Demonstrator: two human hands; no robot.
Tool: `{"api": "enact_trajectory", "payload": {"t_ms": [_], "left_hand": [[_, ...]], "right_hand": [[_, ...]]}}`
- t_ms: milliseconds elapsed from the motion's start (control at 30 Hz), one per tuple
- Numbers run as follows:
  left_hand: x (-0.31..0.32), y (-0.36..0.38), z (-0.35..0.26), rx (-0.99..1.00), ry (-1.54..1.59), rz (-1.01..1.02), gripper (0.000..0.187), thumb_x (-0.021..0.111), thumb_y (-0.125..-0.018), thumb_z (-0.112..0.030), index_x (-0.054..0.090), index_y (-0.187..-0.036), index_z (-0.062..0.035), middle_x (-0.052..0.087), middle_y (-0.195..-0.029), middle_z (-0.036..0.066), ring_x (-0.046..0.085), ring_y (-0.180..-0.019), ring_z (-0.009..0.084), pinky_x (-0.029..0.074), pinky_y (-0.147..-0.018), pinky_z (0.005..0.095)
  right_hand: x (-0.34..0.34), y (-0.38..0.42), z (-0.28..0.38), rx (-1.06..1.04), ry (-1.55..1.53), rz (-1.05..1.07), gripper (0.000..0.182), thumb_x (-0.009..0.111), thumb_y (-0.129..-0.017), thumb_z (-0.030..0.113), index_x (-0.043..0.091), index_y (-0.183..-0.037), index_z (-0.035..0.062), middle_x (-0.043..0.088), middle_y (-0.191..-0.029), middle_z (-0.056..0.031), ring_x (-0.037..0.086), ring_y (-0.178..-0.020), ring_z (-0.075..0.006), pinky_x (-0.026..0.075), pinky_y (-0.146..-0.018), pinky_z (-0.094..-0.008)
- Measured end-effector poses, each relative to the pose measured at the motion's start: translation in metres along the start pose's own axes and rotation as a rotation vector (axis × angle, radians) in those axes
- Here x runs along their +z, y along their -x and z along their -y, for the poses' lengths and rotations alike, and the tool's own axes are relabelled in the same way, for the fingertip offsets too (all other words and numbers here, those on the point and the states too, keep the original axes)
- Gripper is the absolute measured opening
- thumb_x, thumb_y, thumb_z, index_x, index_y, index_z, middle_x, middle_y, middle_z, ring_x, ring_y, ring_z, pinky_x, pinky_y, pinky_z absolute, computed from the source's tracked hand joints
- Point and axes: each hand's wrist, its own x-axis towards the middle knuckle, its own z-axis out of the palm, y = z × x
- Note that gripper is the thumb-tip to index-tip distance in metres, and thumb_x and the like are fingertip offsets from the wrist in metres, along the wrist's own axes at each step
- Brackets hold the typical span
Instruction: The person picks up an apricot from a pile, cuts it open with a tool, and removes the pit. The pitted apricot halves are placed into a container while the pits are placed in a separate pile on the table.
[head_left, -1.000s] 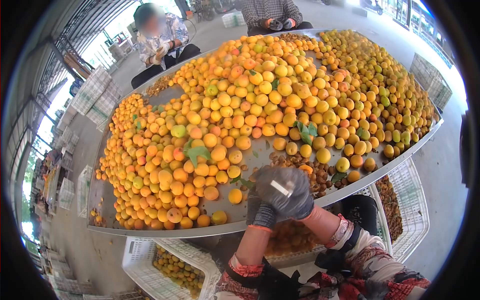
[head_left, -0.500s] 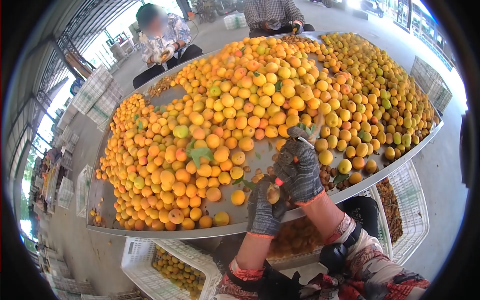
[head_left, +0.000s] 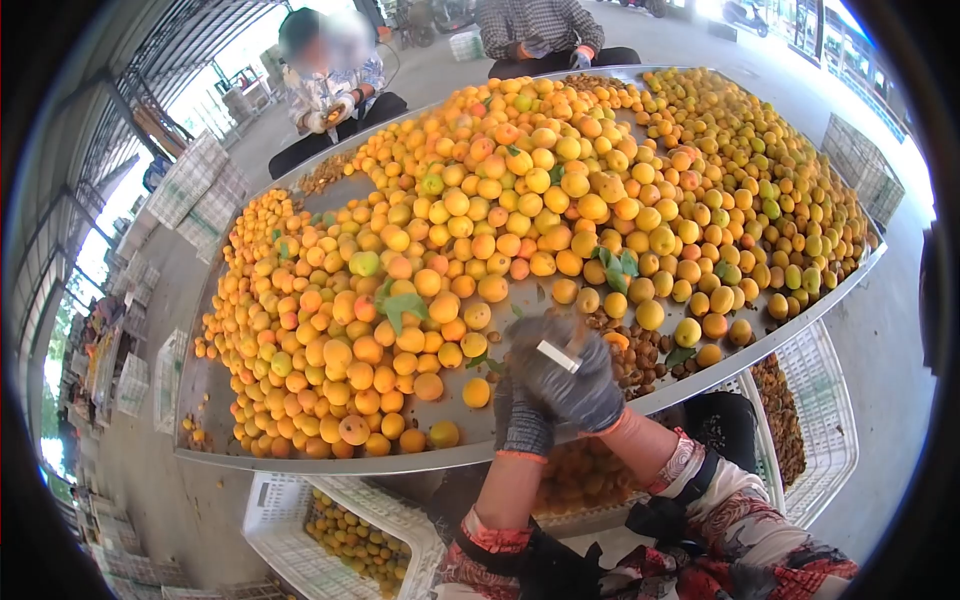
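My right hand [head_left: 572,372], in a dark grey knitted glove with an orange cuff, is closed around what looks like a small knife [head_left: 558,356]; only a pale flat strip shows. Tucked under it, my left hand [head_left: 524,422] wears a matching glove, its fingers bent and mostly covered. Whatever lies between the two hands is hidden. Just right of them, an orange apricot piece [head_left: 616,341] rests by a patch of brown pits [head_left: 642,362] on the metal table [head_left: 520,296]. Whole apricots [head_left: 400,340] are heaped ahead and to the left.
White plastic crates stand under the near edge, one with apricots [head_left: 358,540], another with brown pits [head_left: 778,415]. Green leaves [head_left: 616,268] lie among the fruit. Across the table sit a person in a patterned shirt [head_left: 340,85] and another in a checked shirt [head_left: 540,28].
My right hand has come down and left onto my left hand, covering the fruit seen there before. An orange piece now shows by the pits, where the right hand was.
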Motion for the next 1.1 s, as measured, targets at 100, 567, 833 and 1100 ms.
{"api": "enact_trajectory", "payload": {"t_ms": [100,567,833,1100], "left_hand": [[0.059,0.025,-0.034,-0.074,-0.113,-0.493,0.03,0.049,-0.087,-0.035,0.055,-0.102,-0.0093,0.058,-0.093,0.009,0.058,-0.081,0.0187,0.051,-0.067,0.0339],[0.049,0.027,-0.024,0.014,-0.226,-0.388,0.034,0.054,-0.083,-0.039,0.056,-0.098,-0.0085,0.058,-0.081,0.005,0.055,-0.068,0.0165,0.048,-0.058,0.0277],[0.04,0.026,-0.019,0.058,-0.422,-0.297,0.038,0.048,-0.086,-0.041,0.055,-0.103,-0.0083,0.058,-0.081,0.005,0.055,-0.061,0.0165,0.047,-0.046,0.0305],[0.033,0.025,-0.025,-0.065,-0.415,-0.29,0.038,0.041,-0.092,-0.035,0.049,-0.115,-0.0051,0.055,-0.097,0.006,0.055,-0.073,0.0099,0.048,-0.053,0.0239]], "right_hand": [[-0.03,-0.03,0.009,0.493,-0.915,-0.24,0.024,0.061,-0.078,0.011,0.057,-0.1,0.0041,0.061,-0.085,-0.0045,0.06,-0.076,-0.0181,0.049,-0.069,-0.0281],[-0.031,0.013,-0.01,0.06,-0.057,0.45,0.046,0.065,-0.074,0.021,0.053,-0.114,0.0048,0.055,-0.11,-0.0174,0.053,-0.101,-0.0334,0.043,-0.086,-0.0383],[-0.042,-0.006,-0.008,0.156,0.05,0.576,0.047,0.071,-0.067,0.024,0.056,-0.106,0.0026,0.061,-0.084,-0.0155,0.06,-0.078,-0.0287,0.048,-0.069,-0.0369],[-0.008,0.021,-0.066,0.8,-0.815,0.149,0.021,0.063,-0.078,0.012,0.06,-0.096,0.0003,0.062,-0.076,-0.0071,0.058,-0.067,-0.0143,0.047,-0.062,-0.0251]]}}
